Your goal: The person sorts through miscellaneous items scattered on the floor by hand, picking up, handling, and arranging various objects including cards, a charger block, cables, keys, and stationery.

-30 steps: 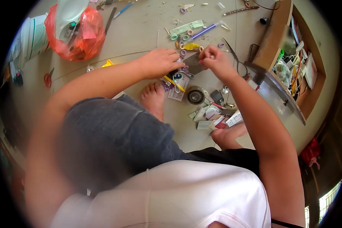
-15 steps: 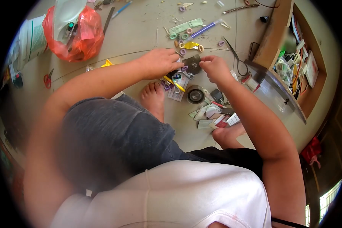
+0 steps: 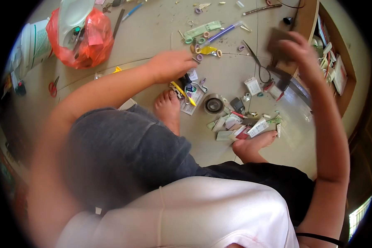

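In the head view my right hand [image 3: 301, 51] is raised over the edge of the wooden drawer at the right. It is closed on a dark flat piece [image 3: 279, 42], smeared by motion. My left hand [image 3: 175, 66] hovers above the floor pile with its fingers curled together; what they hold, if anything, is hidden. Under and beside it lie a black object [image 3: 186, 78], a yellow pen-like stick [image 3: 182, 91], a metal hook-like piece [image 3: 201, 86] and a printed card [image 3: 191, 101]. A purple ring [image 3: 199, 58] is close to its fingertips.
A wooden drawer [image 3: 304, 22] full of odds and ends stands at right. Black scissors [image 3: 258, 62], a tape roll [image 3: 214, 104], cards [image 3: 258, 127] and a purple pen [image 3: 223, 34] lie on the tiles. A red plastic bag [image 3: 95, 45] stands at upper left.
My right hand has lifted the dark flat piece from the middle pile and carried it right and up to the drawer. The left hand has shifted only slightly.
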`<state>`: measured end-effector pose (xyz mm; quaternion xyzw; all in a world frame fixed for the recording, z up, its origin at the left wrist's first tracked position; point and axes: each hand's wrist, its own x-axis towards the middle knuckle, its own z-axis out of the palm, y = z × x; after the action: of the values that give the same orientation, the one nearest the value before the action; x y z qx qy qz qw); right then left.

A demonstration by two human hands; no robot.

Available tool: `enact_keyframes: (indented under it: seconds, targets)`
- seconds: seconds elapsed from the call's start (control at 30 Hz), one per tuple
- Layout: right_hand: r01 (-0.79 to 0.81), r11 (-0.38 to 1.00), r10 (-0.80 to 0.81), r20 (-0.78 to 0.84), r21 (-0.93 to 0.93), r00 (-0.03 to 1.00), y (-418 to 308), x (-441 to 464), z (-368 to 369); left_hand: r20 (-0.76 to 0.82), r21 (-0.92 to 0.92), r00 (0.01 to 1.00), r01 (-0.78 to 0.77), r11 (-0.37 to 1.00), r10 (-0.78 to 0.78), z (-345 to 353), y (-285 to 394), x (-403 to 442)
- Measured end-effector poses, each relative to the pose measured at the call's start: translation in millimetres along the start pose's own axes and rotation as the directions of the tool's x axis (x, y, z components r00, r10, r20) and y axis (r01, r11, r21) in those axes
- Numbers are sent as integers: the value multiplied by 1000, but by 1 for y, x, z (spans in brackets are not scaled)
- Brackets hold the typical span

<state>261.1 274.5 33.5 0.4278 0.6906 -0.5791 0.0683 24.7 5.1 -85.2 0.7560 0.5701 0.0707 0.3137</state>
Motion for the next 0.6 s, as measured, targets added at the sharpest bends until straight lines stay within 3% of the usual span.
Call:
enact_keyframes:
  seconds: [0.03,0.07,0.13,0.17,0.23,0.27,0.3,0.33,0.4,0.43,0.47,0.5,0.6]
  targets:
    - [81,991,-48,-282,104,958,14,0,-29,-79,-65,996,35,997,-40,0,-3,2]
    - [52,999,-49,-369,-3,928,14,-9,-65,-81,-67,996,34,997,-39,-3,-3,5]
    - [-45,975,-41,-374,-219,926,54,-16,-147,-236,-101,954,163,981,-183,-16,-4,11]
    - [-206,823,-24,-395,-530,919,79,-18,-188,-237,-102,954,164,981,-184,-20,-6,14]
    - [-274,669,64,-314,-691,947,92,-32,-198,-309,-54,916,252,966,-256,-24,-15,23]
    - [-276,669,65,-315,-690,947,93,-35,-193,-309,-54,916,251,967,-255,-24,-20,24]
    - [-23,525,-360,-246,-851,900,74,-35,-162,-306,-26,917,260,965,-255,-23,-25,24]
    - [156,265,-706,-82,-951,703,55,-32,-131,-302,3,919,268,963,-255,-23,-29,25]
    - [264,557,-597,-159,-788,786,26,-24,-83,-255,24,933,270,963,-255,-25,-33,27]
    - [351,757,-514,-171,-551,840,19,-17,-49,-210,45,944,270,962,-255,-26,-32,29]
    - [297,816,-399,-111,-496,910,4,-18,-16,-209,46,946,263,964,-248,-25,-32,30]
    - [355,820,-407,-21,-449,913,12,-7,10,-206,32,943,274,961,-262,-24,-32,32]
    - [365,570,-376,161,-737,913,32,23,70,-232,-56,928,286,957,-291,-23,-28,31]
